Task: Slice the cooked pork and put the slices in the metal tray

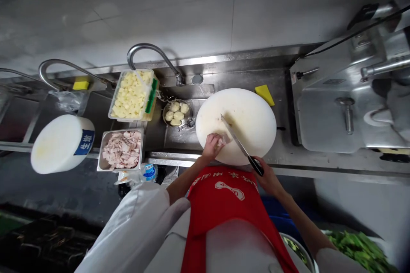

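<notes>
On the round white cutting board [233, 104], my left hand [212, 146] has its fingers closed on a small piece of pale meat [222, 140] near the board's front left. My right hand [263, 174] grips the black handle of a kitchen knife [236, 138]. Its blade lies across the board, pointing away and to the left, just right of the meat and apart from my left fingers. A metal tray [143, 147] to the left holds many pale pink meat slices [122, 150].
A clear tub [111, 114] of cut potato pieces sits under a curved faucet [153, 49]. Peeled potatoes [177, 113] lie in a strainer in the sink. Another round white board [56, 145] stands left. A yellow sponge [264, 94] lies behind the board; a steel machine [326, 115] is at right.
</notes>
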Available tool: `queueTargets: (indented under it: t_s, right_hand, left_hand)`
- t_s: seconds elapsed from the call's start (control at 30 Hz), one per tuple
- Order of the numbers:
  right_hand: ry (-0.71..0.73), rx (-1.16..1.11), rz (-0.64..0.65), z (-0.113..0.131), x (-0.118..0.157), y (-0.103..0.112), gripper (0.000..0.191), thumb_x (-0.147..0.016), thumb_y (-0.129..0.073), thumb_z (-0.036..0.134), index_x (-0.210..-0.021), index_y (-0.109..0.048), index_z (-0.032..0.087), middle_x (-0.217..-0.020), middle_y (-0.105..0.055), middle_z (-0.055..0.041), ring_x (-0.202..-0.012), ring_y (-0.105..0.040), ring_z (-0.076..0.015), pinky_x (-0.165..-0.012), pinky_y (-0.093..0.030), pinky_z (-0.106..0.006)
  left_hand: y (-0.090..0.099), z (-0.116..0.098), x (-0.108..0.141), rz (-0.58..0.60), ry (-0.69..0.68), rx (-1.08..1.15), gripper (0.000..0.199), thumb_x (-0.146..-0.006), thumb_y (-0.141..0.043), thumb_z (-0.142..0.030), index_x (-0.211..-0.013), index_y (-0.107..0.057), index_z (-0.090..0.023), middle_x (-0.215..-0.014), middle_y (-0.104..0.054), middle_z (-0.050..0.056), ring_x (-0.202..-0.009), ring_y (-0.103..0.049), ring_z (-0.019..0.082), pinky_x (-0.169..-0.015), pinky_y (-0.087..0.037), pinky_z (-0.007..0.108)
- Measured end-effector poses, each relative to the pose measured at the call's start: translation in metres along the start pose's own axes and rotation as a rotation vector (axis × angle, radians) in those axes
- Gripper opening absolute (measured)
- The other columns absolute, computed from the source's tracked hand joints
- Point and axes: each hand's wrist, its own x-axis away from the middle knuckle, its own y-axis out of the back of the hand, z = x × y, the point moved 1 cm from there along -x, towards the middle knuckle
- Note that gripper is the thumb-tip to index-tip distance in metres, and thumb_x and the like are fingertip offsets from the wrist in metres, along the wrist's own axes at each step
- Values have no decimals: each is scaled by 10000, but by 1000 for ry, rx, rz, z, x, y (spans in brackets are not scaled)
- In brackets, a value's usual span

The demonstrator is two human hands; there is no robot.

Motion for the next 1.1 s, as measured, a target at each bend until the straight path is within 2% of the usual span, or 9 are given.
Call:
queueTargets:
  t_s: [0.13, 0.27, 0.37, 0.43, 0.57, 0.7, 0.8, 1.0, 1.1]
  right_hand:
    - [-88, 221, 38, 19, -21, 2, 478, -911, -469, 364, -1360, -435, 203, -938, -704, -56, -804, -656, -213, -703, -425, -274]
    - [-152, 481, 69, 42, -54, 1, 373, -984, -362, 392, -1266, -503, 192, -928, -704, -95, -844, -654, -242, -675, -351, -270]
    - [-213, 620, 84, 49, -69, 0, 345, -1010, -316, 384, -1174, -537, 175, -881, -693, -109, -801, -644, -237, -634, -295, -273]
    - [-214, 641, 88, 49, -72, -1, 329, -1018, -314, 380, -1153, -533, 175, -871, -691, -105, -784, -638, -228, -619, -269, -274]
    - [-200, 634, 89, 47, -70, -1, 307, -1024, -318, 371, -1140, -521, 172, -868, -687, -103, -777, -631, -224, -610, -249, -275]
    - [-208, 629, 66, 44, -70, -2, 297, -1022, -330, 374, -1130, -524, 177, -859, -684, -104, -775, -631, -230, -610, -246, -278]
    - [-215, 621, 48, 42, -71, -4, 288, -1018, -344, 371, -1149, -520, 185, -867, -688, -101, -783, -634, -230, -619, -253, -278]
    - [-229, 620, 46, 37, -71, -4, 295, -1018, -350, 378, -1152, -524, 181, -870, -694, -102, -794, -647, -230, -632, -268, -280]
    - [-229, 623, 41, 38, -71, -3, 295, -1017, -351, 371, -1157, -522, 176, -869, -696, -108, -790, -648, -232, -631, -273, -281]
  left_hand:
    - [-11, -8, 9, -32, 7, 107, 258, -893, -619, -321, -1116, -591, -194, -1224, -549, 123, -1204, -534, 238, -1015, -490, 431]
    - [3, -9, -17, 35, 353, 424, 446, -784, -736, -439, -1106, -570, -179, -1016, -651, 68, -906, -636, 177, -802, -550, 320]
    - [26, -6, -45, 190, 590, 612, 476, -776, -718, -499, -1097, -567, -183, -901, -683, 39, -658, -600, 113, -561, -482, 225]
    - [41, -5, -59, 219, 656, 624, 426, -790, -698, -477, -1072, -560, -190, -841, -681, 21, -584, -566, 96, -515, -442, 208]
    - [57, -9, -75, 124, 426, 579, 420, -733, -738, -340, -1072, -541, -190, -937, -663, 22, -803, -631, 135, -726, -506, 250]
    - [55, -6, -77, 293, 213, 562, 456, -702, -716, -213, -1136, -577, -182, -1108, -630, 50, -1003, -608, 175, -895, -472, 285]
    - [49, 7, -74, 414, 190, 604, 428, -692, -712, -182, -1106, -603, -175, -1116, -621, 59, -1017, -595, 181, -903, -461, 290]
    - [48, 27, -75, 440, 282, 804, 425, -776, -700, -241, -1176, -561, -203, -1202, -602, 88, -1045, -605, 190, -886, -488, 311]
    - [46, 24, -74, 416, 231, 614, 333, -812, -672, -271, -1134, -629, -195, -1210, -587, 102, -1067, -599, 207, -893, -500, 334]
